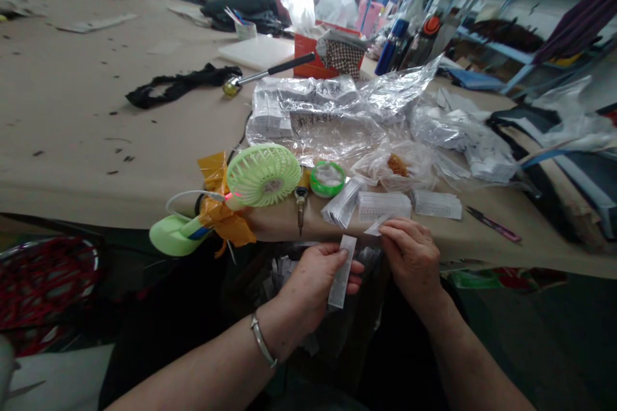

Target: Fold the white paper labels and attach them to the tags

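Note:
My left hand [313, 279] pinches a narrow white label strip [342, 271] between thumb and fingers, just off the table's front edge. To its right, my right hand [412, 250] closes its fingertips on a small white label [376, 227] at the edge. Beyond it lies a stack of printed labels [384, 205], with a fanned stack [343, 201] to the left and another stack [438, 204] to the right. A green round tub [327, 179] with whitish content stands behind the fanned stack. A soldering iron [301, 205] points over the edge.
A green fan [263, 175] is fixed with orange tape [226, 221] at the edge. Thread snips [492, 224] lie at right. Clear plastic bags [328, 131] with label bundles cover the middle. Behind are a black cloth strip [180, 85], a rotary-headed tool [267, 74] and bottles [393, 45].

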Demonstrator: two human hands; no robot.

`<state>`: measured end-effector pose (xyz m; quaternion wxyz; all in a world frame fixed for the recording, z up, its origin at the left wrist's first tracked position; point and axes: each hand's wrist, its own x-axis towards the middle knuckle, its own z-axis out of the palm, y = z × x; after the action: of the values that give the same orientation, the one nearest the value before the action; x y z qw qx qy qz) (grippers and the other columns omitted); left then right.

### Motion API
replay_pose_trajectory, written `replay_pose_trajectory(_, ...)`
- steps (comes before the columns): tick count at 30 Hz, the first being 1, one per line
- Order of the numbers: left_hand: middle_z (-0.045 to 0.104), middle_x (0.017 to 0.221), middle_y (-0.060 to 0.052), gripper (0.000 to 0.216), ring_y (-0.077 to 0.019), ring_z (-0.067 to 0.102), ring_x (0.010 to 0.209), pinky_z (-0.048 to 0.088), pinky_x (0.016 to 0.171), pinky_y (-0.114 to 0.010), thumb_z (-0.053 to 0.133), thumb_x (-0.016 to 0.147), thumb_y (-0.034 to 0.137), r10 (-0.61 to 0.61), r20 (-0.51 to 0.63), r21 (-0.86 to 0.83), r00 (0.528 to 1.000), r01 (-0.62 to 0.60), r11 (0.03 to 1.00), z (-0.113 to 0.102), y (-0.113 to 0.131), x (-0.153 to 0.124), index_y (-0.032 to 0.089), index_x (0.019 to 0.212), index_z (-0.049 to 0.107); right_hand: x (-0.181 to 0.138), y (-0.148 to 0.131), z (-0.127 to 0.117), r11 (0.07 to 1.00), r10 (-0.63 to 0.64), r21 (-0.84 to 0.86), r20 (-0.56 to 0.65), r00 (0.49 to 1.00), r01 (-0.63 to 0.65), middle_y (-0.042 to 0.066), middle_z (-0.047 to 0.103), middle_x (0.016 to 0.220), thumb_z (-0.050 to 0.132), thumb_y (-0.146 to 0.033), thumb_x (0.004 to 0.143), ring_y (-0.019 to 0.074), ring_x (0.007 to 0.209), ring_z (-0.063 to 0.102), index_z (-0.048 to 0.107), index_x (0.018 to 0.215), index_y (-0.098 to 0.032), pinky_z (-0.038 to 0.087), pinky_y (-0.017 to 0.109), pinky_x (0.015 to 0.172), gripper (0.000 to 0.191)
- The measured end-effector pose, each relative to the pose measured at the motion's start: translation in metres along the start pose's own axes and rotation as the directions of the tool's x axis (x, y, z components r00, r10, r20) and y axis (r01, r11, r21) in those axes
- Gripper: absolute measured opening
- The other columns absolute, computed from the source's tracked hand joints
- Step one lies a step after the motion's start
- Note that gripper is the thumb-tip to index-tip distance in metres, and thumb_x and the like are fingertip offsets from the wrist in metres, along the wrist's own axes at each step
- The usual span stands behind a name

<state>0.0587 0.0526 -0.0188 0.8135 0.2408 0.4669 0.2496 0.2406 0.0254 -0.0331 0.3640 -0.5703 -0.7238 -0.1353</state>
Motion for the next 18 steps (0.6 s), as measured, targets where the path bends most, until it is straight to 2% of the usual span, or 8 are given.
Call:
replay_pose_trajectory(3,0.067,0.07,-0.008,0.014,-0.0102,0.058,0.046,0.047,0.049,-0.022,0.054,0.083,0.017,-0.027,0.064,-0.053,0.998,0.031,0.998,0.004,0.003,-0.002,0.009,0.089,0.064,-0.002,-0.012,-0.006,0.978,-0.028,0.205,-0.022,0.999,0.031,0.007,0.068,0.094,0.06,-0.01,0.083,0.0218,0.101,0.06,0.068,0.089,-0.02,0.049,0.039,0.087,0.014)
replay_pose_trajectory(6,0.064,0.064,-0.006,0.009,-0.009,0.055,0.047,0.041,0.047,-0.019,0.062,0.074,0.014,0.02,0.151,-0.15,0.988,0.003,0.989,0.007,0.004,-0.005,0.007,0.078,0.067,-0.007,-0.03,-0.007,0.923,-0.183,0.352,0.044,0.982,0.156,0.005,0.069,0.091,0.061,-0.011,0.082,0.0217,0.103,0.059,0.069,0.087,-0.022,0.048,0.041,0.088,0.015)
replay_pose_trajectory(9,0.065,0.066,-0.006,0.011,-0.0086,0.055,0.052,0.037,0.048,-0.018,0.07,0.065,0.014,0.067,0.18,-0.223,0.981,-0.025,0.974,0.008,0.003,-0.007,0.006,0.072,0.068,-0.013,-0.041,-0.004,0.892,-0.277,0.393,0.084,0.957,0.224,0.003,0.07,0.089,0.059,-0.011,0.083,0.0199,0.101,0.059,0.069,0.087,-0.022,0.047,0.042,0.09,0.015)
replay_pose_trajectory(13,0.065,0.068,-0.006,0.018,-0.0085,0.054,0.054,0.036,0.049,-0.019,0.073,0.065,0.022,0.062,0.188,-0.245,0.98,-0.014,0.969,0.007,0.001,-0.009,0.007,0.072,0.07,-0.016,-0.039,-0.001,0.886,-0.295,0.404,0.108,0.949,0.229,0.004,0.07,0.089,0.059,-0.01,0.084,0.02,0.102,0.059,0.069,0.087,-0.02,0.047,0.043,0.092,0.014)
replay_pose_trajectory(18,0.064,0.067,-0.006,0.012,-0.0083,0.055,0.054,0.038,0.049,-0.017,0.07,0.066,0.017,0.071,0.204,-0.187,0.976,-0.033,0.982,0.008,0.0,-0.008,0.006,0.071,0.07,-0.016,-0.039,-0.002,0.873,-0.29,0.435,0.097,0.952,0.221,0.005,0.069,0.088,0.059,-0.009,0.083,0.0204,0.104,0.057,0.069,0.085,-0.019,0.05,0.041,0.09,0.014)
